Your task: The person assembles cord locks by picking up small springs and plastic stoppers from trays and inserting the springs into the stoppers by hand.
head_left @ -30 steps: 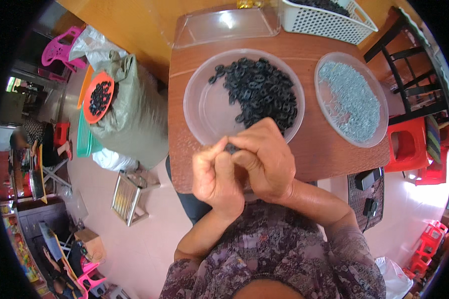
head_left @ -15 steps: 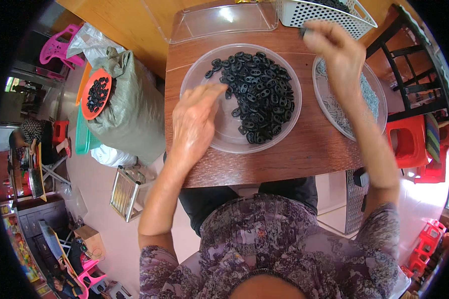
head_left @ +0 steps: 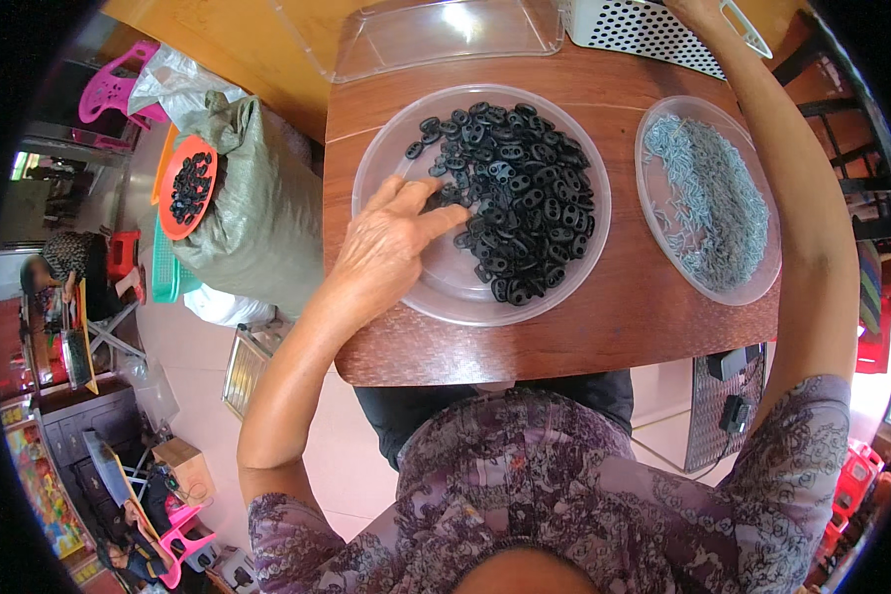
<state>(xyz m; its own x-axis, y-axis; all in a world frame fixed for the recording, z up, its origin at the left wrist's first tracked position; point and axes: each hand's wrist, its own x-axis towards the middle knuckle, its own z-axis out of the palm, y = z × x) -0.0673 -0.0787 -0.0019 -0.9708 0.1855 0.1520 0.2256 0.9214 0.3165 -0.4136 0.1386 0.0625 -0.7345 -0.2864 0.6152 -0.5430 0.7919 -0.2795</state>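
Note:
My left hand (head_left: 394, 230) reaches over the left rim of a round clear plastic bowl (head_left: 386, 168), its fingers spread and touching the edge of a heap of small black oval pieces (head_left: 535, 198), each with two holes. I see nothing gripped in it. My right hand (head_left: 701, 12) is at the top edge of the view, over the white perforated basket (head_left: 643, 38); its fingers are mostly cut off, so what they hold is hidden. Below my right forearm stands a second clear bowl (head_left: 653, 198) with many small silvery metal pins or screws (head_left: 718, 208).
A clear plastic tray or lid (head_left: 445, 40) lies at the table's back. Left of the wooden table (head_left: 604, 332) stands a stuffed grey-green sack (head_left: 267, 198) with an orange dish (head_left: 206, 213) of black pieces on it. Another person (head_left: 69, 257) sits at far left.
My right hand has moved up and away from beside the pin bowl to the white basket, with a small black piece in its fingers earlier. My left hand's fingers have spread and shifted into the heap.

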